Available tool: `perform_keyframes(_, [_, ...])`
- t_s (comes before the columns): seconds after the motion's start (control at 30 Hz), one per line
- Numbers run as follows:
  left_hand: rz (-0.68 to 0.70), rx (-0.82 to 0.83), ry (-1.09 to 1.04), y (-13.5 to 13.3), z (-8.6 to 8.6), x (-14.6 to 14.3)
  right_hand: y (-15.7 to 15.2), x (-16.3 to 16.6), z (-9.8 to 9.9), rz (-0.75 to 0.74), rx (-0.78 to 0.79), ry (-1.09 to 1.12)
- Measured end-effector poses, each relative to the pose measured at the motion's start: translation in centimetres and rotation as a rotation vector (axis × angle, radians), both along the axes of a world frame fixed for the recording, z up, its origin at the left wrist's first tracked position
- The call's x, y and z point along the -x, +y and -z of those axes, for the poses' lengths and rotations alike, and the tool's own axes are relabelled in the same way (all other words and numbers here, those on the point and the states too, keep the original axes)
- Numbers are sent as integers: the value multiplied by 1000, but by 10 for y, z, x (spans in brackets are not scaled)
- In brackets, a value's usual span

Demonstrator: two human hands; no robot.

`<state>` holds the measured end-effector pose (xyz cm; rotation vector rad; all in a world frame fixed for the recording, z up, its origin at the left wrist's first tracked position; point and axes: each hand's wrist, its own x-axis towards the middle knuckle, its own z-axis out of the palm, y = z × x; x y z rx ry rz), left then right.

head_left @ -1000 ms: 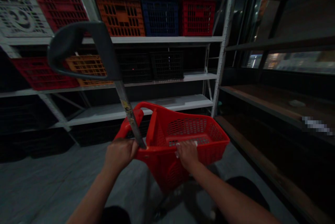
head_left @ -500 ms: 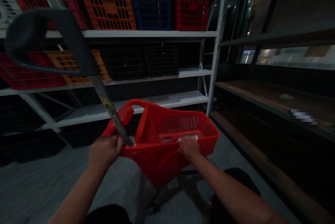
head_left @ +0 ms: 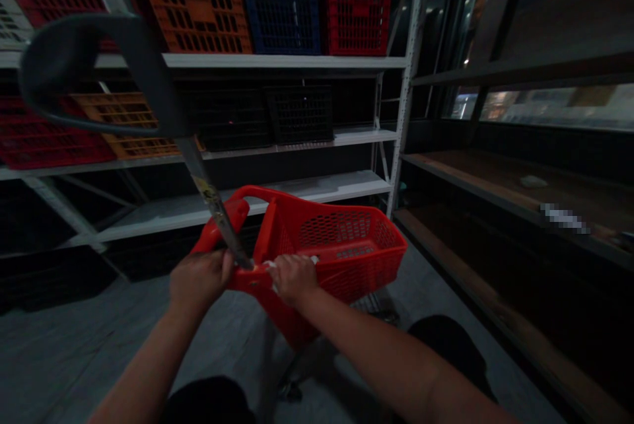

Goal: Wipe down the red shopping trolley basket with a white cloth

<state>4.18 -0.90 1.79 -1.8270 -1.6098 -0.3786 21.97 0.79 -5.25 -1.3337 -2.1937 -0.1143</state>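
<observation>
A small red shopping cart (head_left: 364, 275) with a perforated basket stands in front of me. From its near corner rises a metal pole (head_left: 222, 229) topped by a dark grey looped handle (head_left: 157, 80). My left hand (head_left: 198, 282) is closed around the cart's red frame, right beside the foot of the pole. My right hand (head_left: 296, 281) presses a crumpled white cloth (head_left: 271, 267) onto the near upper rim, its fingers curled over the edge. Most of the cloth is hidden under the fingers. The cart's rear wheels and underside are partly in shadow.
White metal shelving (head_left: 297, 62) behind the cart carries an orange crate (head_left: 195, 8), a blue crate (head_left: 281, 11), a red crate (head_left: 357, 16) and several others. Brown shelves (head_left: 475, 179) run along the right, with a small pale item (head_left: 533, 181) on one. Grey concrete floor (head_left: 64, 351) lies below.
My right hand has slid the white cloth left along the cart's near rim, towards the pole. My left hand keeps its hold. The view has shifted slightly.
</observation>
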Motion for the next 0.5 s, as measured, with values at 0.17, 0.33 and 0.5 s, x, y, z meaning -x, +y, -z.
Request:
perform_keyframes(0.17, [-2, 12, -12, 8, 0, 11, 22, -116, 35, 183, 91, -134])
perform_keyframes(0.33, [-2, 9, -44, 19, 2, 13, 35, -239, 49, 411, 142, -151])
perform_keyframes(0.5, [-41, -8, -31, 24, 2, 11, 37, -229, 50, 543, 109, -112])
